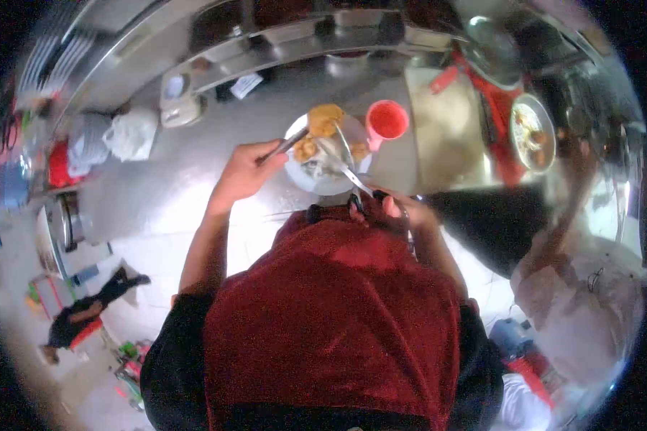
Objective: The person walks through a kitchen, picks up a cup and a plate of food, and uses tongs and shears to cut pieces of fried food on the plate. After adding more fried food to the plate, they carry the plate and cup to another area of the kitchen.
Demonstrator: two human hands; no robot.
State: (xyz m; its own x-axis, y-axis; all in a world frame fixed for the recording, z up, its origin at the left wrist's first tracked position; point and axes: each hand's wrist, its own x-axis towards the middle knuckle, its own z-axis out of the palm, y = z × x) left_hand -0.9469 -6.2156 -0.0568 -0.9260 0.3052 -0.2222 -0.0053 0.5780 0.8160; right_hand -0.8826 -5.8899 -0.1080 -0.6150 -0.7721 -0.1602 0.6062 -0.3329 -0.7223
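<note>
My left hand is closed on dark tongs, whose tip meets a golden fried piece raised at the far side of a white plate. In my right hand are scissors with black handles and metal blades spread apart. One blade reaches up to the fried piece; the other lies over the plate. More browned pieces rest on the plate, around something pale that I cannot make out. The right fingers are partly hidden by the handles and the dark red apron.
Right of the plate stands a pink cup with red contents. Beyond it lies a pale cutting board, then an oval dish of food. Another person in white stands at the right. A white plastic bag sits at the left.
</note>
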